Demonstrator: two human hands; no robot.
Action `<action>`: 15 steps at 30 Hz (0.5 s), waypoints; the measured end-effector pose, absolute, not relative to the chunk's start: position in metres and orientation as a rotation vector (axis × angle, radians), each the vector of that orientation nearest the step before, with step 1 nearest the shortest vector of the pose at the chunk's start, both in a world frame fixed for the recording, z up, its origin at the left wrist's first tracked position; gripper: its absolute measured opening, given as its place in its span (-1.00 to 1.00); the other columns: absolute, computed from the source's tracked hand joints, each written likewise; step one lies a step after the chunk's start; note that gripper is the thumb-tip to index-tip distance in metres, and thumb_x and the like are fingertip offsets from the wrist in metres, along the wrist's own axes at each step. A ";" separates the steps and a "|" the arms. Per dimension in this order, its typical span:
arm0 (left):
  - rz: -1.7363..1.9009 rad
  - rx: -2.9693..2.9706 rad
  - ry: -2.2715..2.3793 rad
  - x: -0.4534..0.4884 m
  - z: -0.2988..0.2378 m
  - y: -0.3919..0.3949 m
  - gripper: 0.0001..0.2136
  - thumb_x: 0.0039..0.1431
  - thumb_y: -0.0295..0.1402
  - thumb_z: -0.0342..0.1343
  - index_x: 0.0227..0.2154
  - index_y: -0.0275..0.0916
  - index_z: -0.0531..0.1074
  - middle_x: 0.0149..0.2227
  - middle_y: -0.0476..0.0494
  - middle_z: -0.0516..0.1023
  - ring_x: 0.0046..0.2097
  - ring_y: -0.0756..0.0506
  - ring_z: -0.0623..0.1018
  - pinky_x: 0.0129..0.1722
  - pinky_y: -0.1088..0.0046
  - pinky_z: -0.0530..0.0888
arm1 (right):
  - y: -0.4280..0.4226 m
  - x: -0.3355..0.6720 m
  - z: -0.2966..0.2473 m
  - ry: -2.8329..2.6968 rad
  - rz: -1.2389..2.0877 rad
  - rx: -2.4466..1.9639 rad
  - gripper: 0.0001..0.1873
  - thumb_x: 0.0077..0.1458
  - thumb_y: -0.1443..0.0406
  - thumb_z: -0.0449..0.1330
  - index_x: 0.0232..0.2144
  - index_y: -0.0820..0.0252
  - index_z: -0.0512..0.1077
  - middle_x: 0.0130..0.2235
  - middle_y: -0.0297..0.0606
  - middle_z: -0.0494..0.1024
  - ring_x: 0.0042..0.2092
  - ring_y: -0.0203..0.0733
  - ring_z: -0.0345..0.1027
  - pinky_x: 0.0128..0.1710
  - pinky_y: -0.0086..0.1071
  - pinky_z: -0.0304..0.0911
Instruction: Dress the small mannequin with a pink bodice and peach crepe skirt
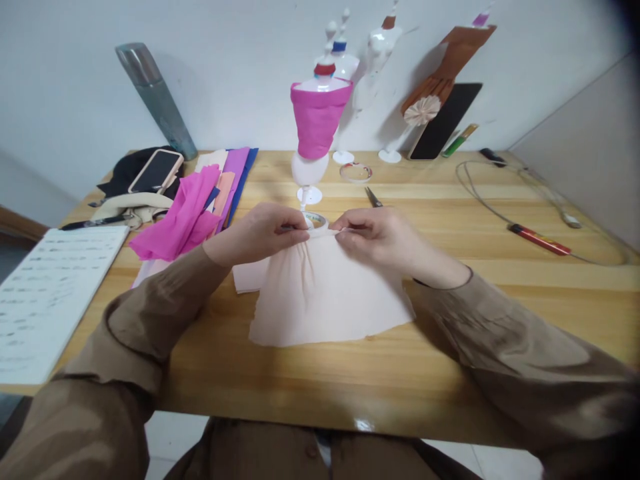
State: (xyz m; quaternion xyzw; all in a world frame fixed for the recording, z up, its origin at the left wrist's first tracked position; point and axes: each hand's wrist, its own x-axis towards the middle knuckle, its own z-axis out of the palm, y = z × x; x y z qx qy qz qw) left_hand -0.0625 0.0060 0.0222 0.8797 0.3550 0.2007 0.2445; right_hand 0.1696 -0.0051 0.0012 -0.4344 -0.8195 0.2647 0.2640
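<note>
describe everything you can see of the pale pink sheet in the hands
The pale pink sheet looks thin and matte, like crepe paper or soft cloth. It flares from a narrow top to a wider, slightly ragged lower edge, with gathered folds at the upper left. It spreads over the wooden table. The left hand and right hand pinch its top edge, near a white ring; whether the ring touches it is unclear.

Wooden table (300, 380): pale cloth (350, 293) at centre; papers (55, 300) at nine o'clock; cloth pile (173, 220), ten; bottle (163, 107), eleven; mannequin (321, 123), twelve.
</note>
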 end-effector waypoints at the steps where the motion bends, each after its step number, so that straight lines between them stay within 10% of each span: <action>1: 0.541 2.393 0.974 -0.062 0.023 0.005 -0.79 0.14 -0.31 0.02 -0.48 -0.32 0.45 -0.55 0.01 0.39 -0.47 0.05 0.32 -0.47 0.54 0.20 | -0.005 0.170 0.002 -2.209 0.728 -1.175 -0.87 0.06 0.29 0.11 -0.38 0.14 0.48 -0.47 -0.33 0.51 -0.45 -0.22 0.34 -0.46 -0.37 0.18; 15: 0.578 2.059 0.918 -0.058 0.028 -0.006 -0.77 0.14 -0.27 0.04 -0.50 -0.32 0.40 -0.56 0.05 0.29 -0.45 0.06 0.28 -0.45 0.54 0.24 | -0.022 0.167 0.030 -2.043 1.111 -1.094 -0.78 0.02 0.16 0.22 -0.49 0.21 0.42 -0.48 -0.31 0.43 -0.45 -0.30 0.27 -0.47 -0.42 0.15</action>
